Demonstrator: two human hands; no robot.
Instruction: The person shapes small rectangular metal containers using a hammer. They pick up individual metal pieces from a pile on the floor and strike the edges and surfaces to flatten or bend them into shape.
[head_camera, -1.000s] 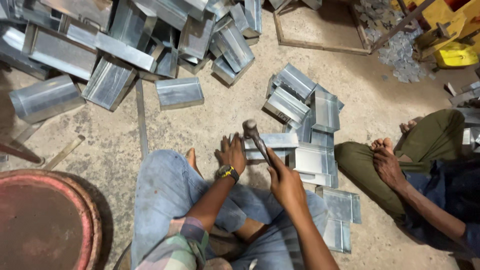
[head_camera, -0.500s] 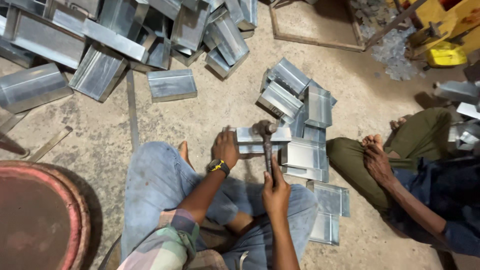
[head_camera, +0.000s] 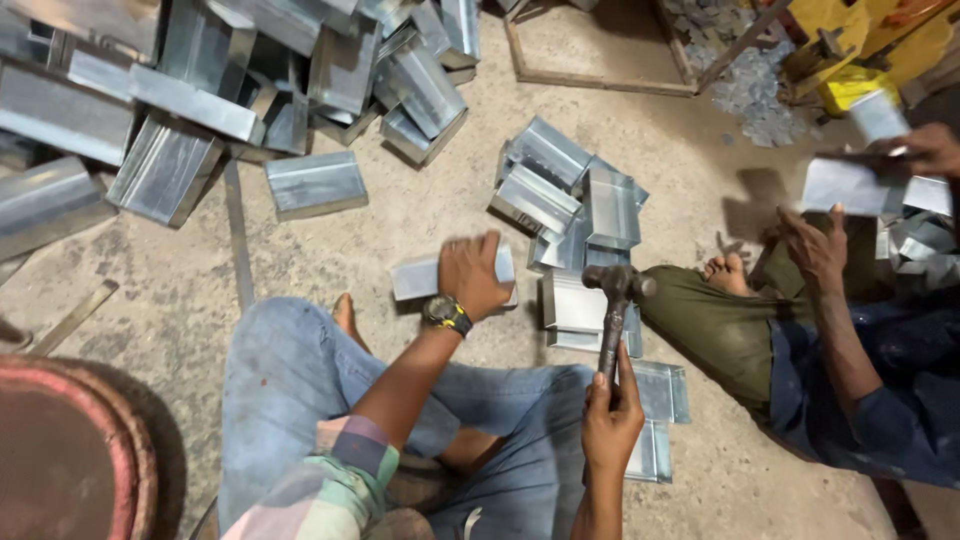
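Seated worker with hammer and sheet-metal piece on a concrete floor (head_camera: 420, 215).
Left hand (head_camera: 470, 275) closes its grip over a grey folded sheet-metal channel (head_camera: 415, 277) (lying on the floor); right hand (head_camera: 610, 420) grips a dark-headed hammer (head_camera: 612, 310), raised upright beside stacked channels (head_camera: 575, 205).

Seated on the concrete floor (head_camera: 420, 215), the person's left hand (head_camera: 472, 272) presses on a folded sheet-metal piece (head_camera: 415, 277) while the right hand (head_camera: 612, 420) grips a hammer (head_camera: 613, 310) raised above a pile of similar metal pieces (head_camera: 575, 195), a co-worker's hand (head_camera: 818, 245) nearby.

Concrete floor (head_camera: 690, 190) strewn with metal channels (head_camera: 315, 183)
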